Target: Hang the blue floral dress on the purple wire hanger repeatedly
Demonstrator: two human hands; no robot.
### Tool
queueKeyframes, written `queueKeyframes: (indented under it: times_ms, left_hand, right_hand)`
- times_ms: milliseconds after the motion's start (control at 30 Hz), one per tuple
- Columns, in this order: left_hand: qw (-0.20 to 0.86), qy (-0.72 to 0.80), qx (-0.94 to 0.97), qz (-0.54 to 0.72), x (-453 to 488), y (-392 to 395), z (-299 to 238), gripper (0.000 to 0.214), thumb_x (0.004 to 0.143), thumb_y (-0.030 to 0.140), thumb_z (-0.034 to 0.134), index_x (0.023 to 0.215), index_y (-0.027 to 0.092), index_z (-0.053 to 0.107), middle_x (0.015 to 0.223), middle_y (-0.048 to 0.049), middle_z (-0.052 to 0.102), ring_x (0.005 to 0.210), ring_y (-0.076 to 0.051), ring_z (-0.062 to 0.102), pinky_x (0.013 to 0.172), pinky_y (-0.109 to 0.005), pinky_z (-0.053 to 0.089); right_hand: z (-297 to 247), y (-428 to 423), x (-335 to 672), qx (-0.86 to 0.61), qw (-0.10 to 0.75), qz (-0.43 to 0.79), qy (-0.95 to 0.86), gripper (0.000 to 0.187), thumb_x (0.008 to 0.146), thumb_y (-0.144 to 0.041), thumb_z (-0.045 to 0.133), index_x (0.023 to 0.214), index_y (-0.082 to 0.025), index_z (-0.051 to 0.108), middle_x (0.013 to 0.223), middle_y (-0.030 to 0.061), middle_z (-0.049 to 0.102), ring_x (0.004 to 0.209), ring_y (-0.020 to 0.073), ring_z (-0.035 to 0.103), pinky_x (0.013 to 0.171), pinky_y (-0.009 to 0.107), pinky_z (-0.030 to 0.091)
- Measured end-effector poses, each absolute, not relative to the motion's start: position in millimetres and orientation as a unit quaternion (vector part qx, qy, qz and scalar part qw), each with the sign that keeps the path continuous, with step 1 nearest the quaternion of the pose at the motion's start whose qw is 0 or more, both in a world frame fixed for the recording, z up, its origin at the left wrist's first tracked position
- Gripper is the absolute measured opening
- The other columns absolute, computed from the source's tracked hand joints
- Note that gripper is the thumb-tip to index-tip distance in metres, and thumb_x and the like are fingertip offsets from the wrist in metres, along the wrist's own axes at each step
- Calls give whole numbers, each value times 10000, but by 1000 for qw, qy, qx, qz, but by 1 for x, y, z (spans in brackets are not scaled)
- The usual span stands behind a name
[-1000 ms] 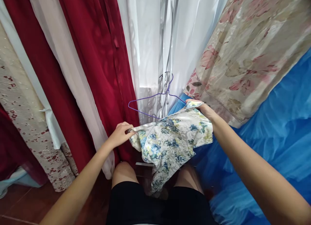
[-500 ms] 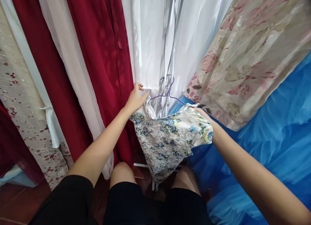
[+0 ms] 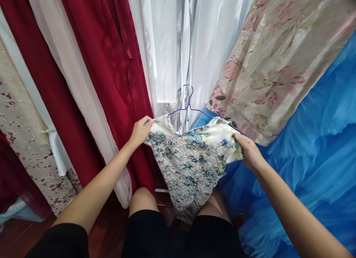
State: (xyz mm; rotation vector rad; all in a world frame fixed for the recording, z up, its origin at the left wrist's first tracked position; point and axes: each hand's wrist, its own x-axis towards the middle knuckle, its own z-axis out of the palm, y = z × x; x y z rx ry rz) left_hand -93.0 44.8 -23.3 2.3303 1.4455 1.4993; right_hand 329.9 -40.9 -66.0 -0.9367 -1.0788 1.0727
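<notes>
A cream blouse [image 3: 191, 161] with a blue and yellow floral pattern hangs in front of me on a purple hanger [image 3: 190, 104]. My left hand [image 3: 141, 131] pinches its left sleeve edge, thumb on top. On the other side my right hand [image 3: 249, 150] grips the right sleeve edge between thumb and fingers. The blouse is spread between both hands, and its lower part drops between my knees. The hanger's arms run into the neckline, where their ends are hidden by the cloth.
Dark red drapes [image 3: 97, 65] and a pale pink cloth [image 3: 75, 87] hang at the left. White fabric [image 3: 164, 46] with grey ribbons hangs behind the hanger. To the right are a beige floral garment [image 3: 278, 72] and blue tulle [image 3: 306, 150]. Red tiles [image 3: 102, 221] cover the floor.
My left hand has moved outward from the collar to the left sleeve edge. My right hand has come out from behind the right shoulder to the sleeve edge. The blouse is spread wider.
</notes>
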Motion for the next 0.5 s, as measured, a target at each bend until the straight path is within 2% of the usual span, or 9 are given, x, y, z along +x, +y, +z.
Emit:
queueKeyframes:
  times_ms: [167,300,433,500]
  left_hand:
    - [-26,432,716,548,-72,28,16,262,949,401,539,928,177,673,894,-29,688,843,-193,618,790,-284,464]
    - [-72,419,748,510,-58,26,39,248,968,376,523,921,178,665,935,-48,681,894,-207,624,849,-304,465]
    - [-127,426,773,453,-58,32,18,274,1022,387,449,975,193,636,997,-71,667,966,-232,610,922,-345,436]
    - [-140,451,751,461,-58,34,-6,297,1045,380,397,1019,193,626,1031,-93,664,999,-246,605,953,-373,427]
  right_hand:
    - [-20,-51,331,-390,671,471,-420,263,809,-423,763,825,-163,722,825,121,794,864,308,760,720,348,578]
    - [-28,-69,328,-389,715,446,-372,331,832,-517,681,797,-191,729,782,128,783,833,328,755,719,382,573]
    - [-61,-115,313,-403,700,454,-377,301,744,-529,761,827,-241,784,715,85,762,705,335,727,632,410,550]
    - [-70,-143,298,-392,645,471,-456,331,657,-543,829,816,-253,807,713,83,755,620,315,687,556,393,508]
